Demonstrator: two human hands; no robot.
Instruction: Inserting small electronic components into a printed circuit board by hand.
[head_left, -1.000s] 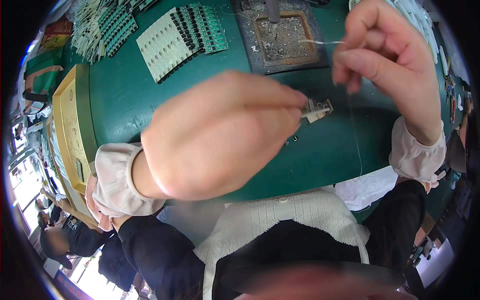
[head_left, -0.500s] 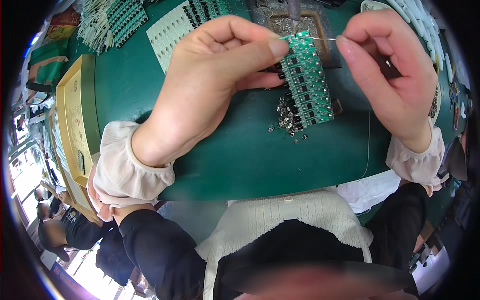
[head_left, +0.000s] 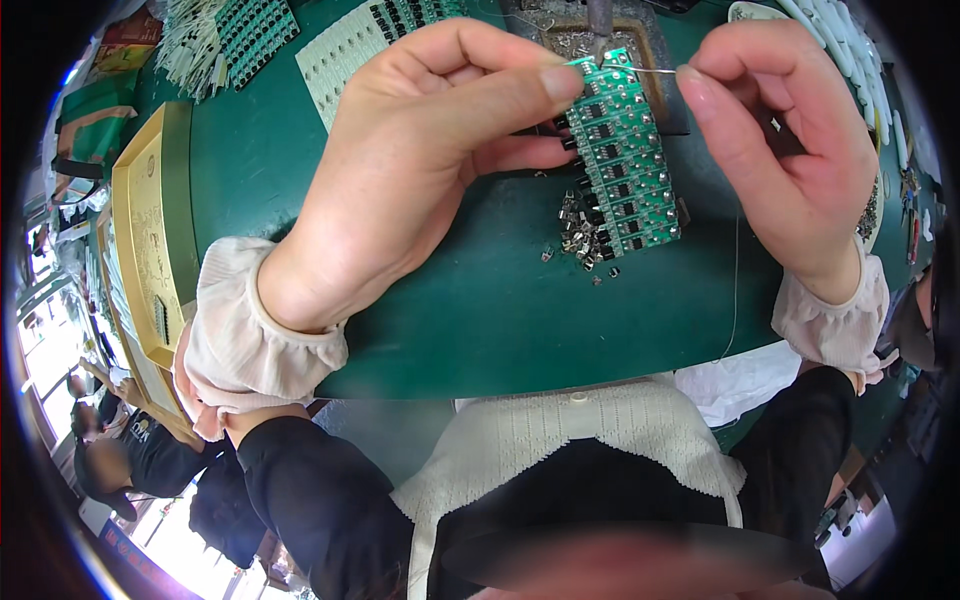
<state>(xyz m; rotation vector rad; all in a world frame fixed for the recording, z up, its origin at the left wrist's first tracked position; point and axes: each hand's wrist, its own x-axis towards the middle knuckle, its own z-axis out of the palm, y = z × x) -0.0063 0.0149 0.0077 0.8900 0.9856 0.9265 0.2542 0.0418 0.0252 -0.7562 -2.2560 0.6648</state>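
My left hand (head_left: 440,130) pinches the upper left corner of a green circuit board panel (head_left: 628,165) between thumb and fingers. Rows of black chips and shiny solder joints cover the panel's upper face. My right hand (head_left: 785,140) is closed on a thin solder wire (head_left: 655,70), whose free end reaches the panel's top edge. A fixed soldering iron (head_left: 600,25) points down from the top, its tip at that same edge beside the wire end. Whether tip and wire touch is too small to tell. Small metal-and-black components (head_left: 580,235) lie in a pile by the panel's left side.
Behind the panel sits a dark metal tray (head_left: 655,45) littered with solder bits. More circuit boards (head_left: 255,40) and a white component sheet (head_left: 325,65) lie at the back left. A gold box (head_left: 150,230) stands at the left edge. White tubes (head_left: 845,50) lie back right.
My left hand has shifted the panel slightly right and upward against the iron. My right hand has barely moved, still holding the wire at the top edge.
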